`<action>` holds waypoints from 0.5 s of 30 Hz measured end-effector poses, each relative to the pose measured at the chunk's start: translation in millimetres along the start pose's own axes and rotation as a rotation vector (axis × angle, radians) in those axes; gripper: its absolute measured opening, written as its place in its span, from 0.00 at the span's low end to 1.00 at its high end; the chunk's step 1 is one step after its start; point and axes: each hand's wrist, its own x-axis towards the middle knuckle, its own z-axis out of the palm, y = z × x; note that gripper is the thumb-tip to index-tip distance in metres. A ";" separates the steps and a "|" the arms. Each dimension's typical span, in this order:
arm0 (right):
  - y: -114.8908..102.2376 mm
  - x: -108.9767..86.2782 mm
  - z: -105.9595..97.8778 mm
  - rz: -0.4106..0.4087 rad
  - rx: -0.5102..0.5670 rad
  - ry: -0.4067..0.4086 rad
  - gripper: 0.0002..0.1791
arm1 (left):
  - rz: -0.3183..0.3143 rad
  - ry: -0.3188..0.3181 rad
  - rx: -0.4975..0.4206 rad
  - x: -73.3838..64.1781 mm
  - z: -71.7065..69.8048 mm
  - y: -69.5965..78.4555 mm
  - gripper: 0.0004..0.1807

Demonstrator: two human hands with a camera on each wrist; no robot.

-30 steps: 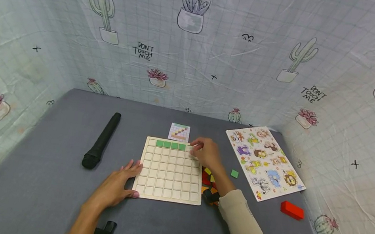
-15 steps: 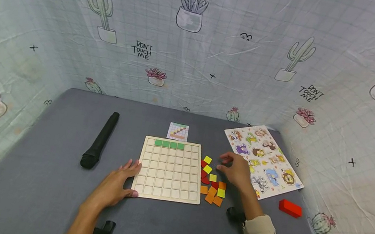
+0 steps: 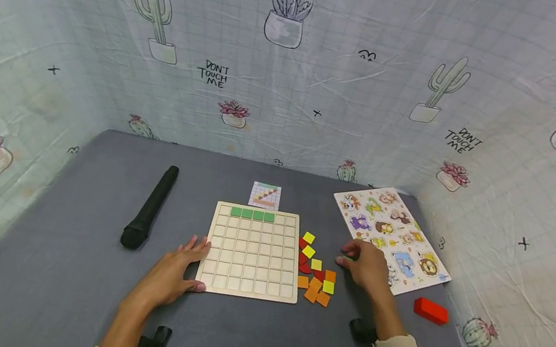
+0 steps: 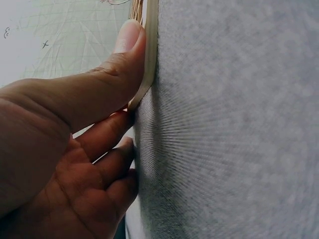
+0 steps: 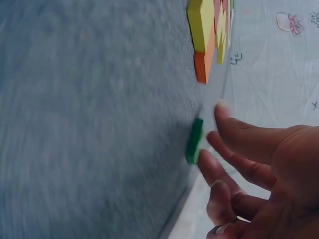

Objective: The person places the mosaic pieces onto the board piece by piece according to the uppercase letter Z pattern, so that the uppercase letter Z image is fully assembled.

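Observation:
A wooden grid board lies on the grey table, with several green tiles side by side in its top row. My left hand rests at the board's lower left corner, fingers spread along the side. In the left wrist view the thumb presses on the board's edge. Right of the board, my right hand reaches down over a loose green tile on the table. One fingertip is right at that tile, while the thumb stands apart from it.
Yellow, orange and red pieces lie loose along the board's right side. Behind the board is a small pattern card. A black microphone lies at left; an animal picture board and a red block are at right.
My right hand has moved from the board's upper right corner rightward and down to the loose green tile, uncovering the coloured pieces. The left hand has stayed in place.

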 end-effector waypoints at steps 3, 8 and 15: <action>2.3 -1.6 -3.9 0.013 -0.036 -0.016 0.14 | 0.005 0.004 -0.006 0.2 -0.3 -0.1 0.52; 3.9 -3.2 -8.5 0.003 -0.068 -0.041 0.14 | 0.012 0.012 -0.008 -0.2 -1.3 1.1 0.52; -3.0 -3.3 -9.1 -0.028 -0.044 -0.036 0.15 | 0.004 0.003 -0.003 -0.5 -1.7 3.8 0.52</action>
